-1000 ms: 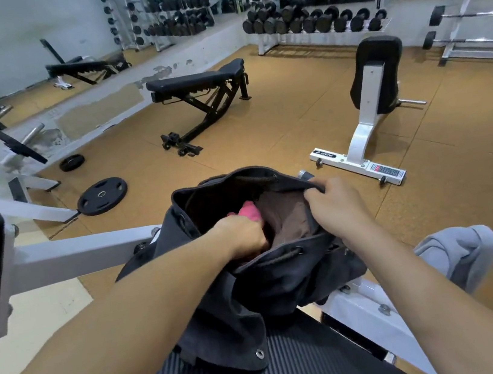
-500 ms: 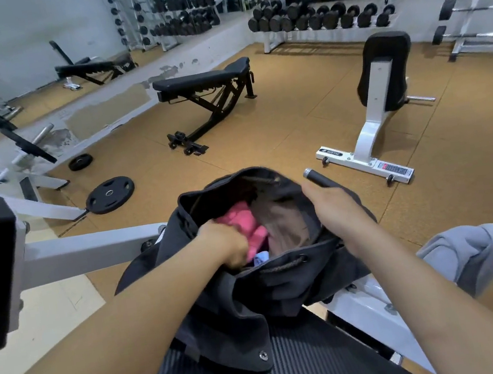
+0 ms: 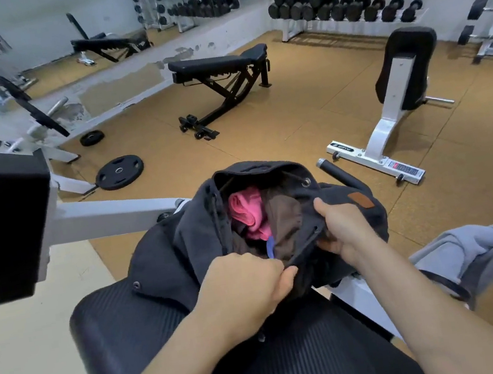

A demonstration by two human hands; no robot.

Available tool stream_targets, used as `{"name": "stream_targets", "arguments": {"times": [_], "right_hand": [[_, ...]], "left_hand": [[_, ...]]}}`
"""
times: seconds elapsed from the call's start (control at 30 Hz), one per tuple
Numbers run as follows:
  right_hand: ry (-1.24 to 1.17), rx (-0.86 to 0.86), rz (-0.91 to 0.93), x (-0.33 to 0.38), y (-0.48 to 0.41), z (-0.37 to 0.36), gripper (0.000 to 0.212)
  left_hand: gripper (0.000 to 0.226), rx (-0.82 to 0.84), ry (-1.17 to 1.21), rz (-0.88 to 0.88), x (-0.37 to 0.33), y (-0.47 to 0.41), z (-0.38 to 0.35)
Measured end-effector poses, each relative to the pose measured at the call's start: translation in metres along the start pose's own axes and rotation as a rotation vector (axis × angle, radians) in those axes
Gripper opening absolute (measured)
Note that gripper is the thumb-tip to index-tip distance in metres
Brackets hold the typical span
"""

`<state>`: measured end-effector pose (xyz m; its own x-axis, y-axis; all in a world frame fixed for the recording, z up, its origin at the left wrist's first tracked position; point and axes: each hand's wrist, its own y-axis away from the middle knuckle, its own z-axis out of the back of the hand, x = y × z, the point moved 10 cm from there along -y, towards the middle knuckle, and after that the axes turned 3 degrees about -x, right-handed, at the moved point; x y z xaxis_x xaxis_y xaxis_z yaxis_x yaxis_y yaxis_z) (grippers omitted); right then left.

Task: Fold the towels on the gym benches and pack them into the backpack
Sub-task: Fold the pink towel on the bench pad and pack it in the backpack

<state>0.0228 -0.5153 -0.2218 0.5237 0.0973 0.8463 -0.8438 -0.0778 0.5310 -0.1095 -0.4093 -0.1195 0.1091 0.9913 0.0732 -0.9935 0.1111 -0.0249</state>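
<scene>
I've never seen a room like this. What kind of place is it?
A gym, most likely its weights room. Racks of black dumbbells line the far wall, a black padded adjustable bench stands on the tan floor, and a round black weight plate lies nearby.

Both hands [image 3: 246, 285] [image 3: 344, 230] grip backpack [image 3: 178, 253] rim; pink towel [image 3: 250, 210] inside.

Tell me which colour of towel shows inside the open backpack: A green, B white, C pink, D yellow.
C: a pink towel lies in the open mouth of the backpack, whose rim the left hand and right hand grip.
</scene>
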Motion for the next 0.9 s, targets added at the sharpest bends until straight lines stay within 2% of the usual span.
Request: {"name": "stream_targets", "arguments": {"times": [0.07,0.13,0.2,0.23,0.3,0.33,0.4,0.47,0.5,0.57,0.63,0.7,0.8,0.83,0.9], "right_hand": [[-0.071,-0.007,-0.088,-0.026,0.001,-0.008,0.029],[-0.050,-0.032,-0.077,-0.043,0.000,-0.008,0.040],[0.010,-0.022,0.028,-0.037,0.001,-0.007,0.045],[0.074,-0.027,0.118,-0.025,0.006,-0.004,0.048],[0.343,-0.102,0.322,0.004,0.022,0.005,0.069],[0.507,-0.128,0.429,0.017,0.035,0.004,0.074],[0.805,-0.133,0.592,0.029,0.068,-0.011,0.070],[1.102,-0.223,0.741,0.031,0.096,-0.022,0.062],[1.176,-0.270,0.830,0.029,0.106,-0.025,0.057],[1.219,-0.268,0.949,0.025,0.121,-0.029,0.046],[1.262,-0.080,0.897,0.003,0.114,-0.038,0.047],[1.216,0.078,0.779,-0.023,0.096,-0.037,0.048],[0.952,0.239,0.645,-0.039,0.074,-0.030,0.049],[0.862,0.263,0.606,-0.042,0.069,-0.027,0.048],[0.764,0.268,0.562,-0.047,0.063,-0.022,0.044]], "left_hand": [[0.047,-0.066,0.000,-0.048,-0.010,0.015,0.014],[0.047,0.001,-0.006,-0.076,-0.026,0.022,0.005],[0.043,0.048,0.070,0.088,-0.001,0.010,0.002],[0.040,-0.031,0.100,0.160,0.019,0.000,0.011],[0.029,-0.246,0.012,0.169,0.048,-0.025,0.041],[0.024,-0.275,-0.061,0.197,0.063,-0.040,0.044],[0.034,-0.123,-0.108,0.263,0.092,-0.072,0.028],[0.047,0.060,-0.062,0.304,0.109,-0.095,-0.001],[0.051,0.073,-0.012,0.303,0.113,-0.103,-0.009],[0.058,-0.033,0.116,0.317,0.119,-0.118,-0.006],[0.056,-0.187,0.183,0.354,0.126,-0.130,0.014],[0.051,-0.231,0.204,0.411,0.136,-0.137,0.022],[0.044,-0.046,0.216,0.519,0.148,-0.133,-0.003],[0.040,-0.035,0.185,0.533,0.147,-0.127,-0.005],[0.032,-0.222,0.088,0.461,0.132,-0.115,0.015]]}}
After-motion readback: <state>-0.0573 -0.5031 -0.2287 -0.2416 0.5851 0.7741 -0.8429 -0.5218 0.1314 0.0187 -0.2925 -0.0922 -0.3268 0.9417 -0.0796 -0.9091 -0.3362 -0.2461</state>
